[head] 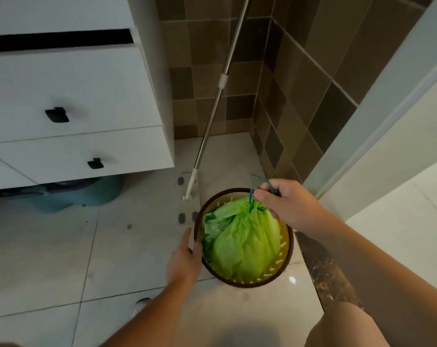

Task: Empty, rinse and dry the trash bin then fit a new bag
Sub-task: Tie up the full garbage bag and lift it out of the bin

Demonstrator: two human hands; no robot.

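Two hands at the bin, bag gathered shut

Two hands are seen over a round bin (289, 249) standing on the tiled floor (62, 259), near a tiled corner wall. The bin's dark rim is touched on its left side by the left hand (183, 259), whose fingers lie fairly straight against the edge, so its grip is released. A full green bag (242, 244) sits inside the bin, its mouth drawn closed at the top. The bag's dark green drawstring (253, 199) is pinched in the clenched grip of the right hand (287, 204), just above the bin's far rim. A mop (212, 113) is leaned into the corner behind the bin, its foot resting on the floor. White drawers (69, 106) with black handles are seen at the left, with a blue bucket (87, 194) partly tucked beneath them.
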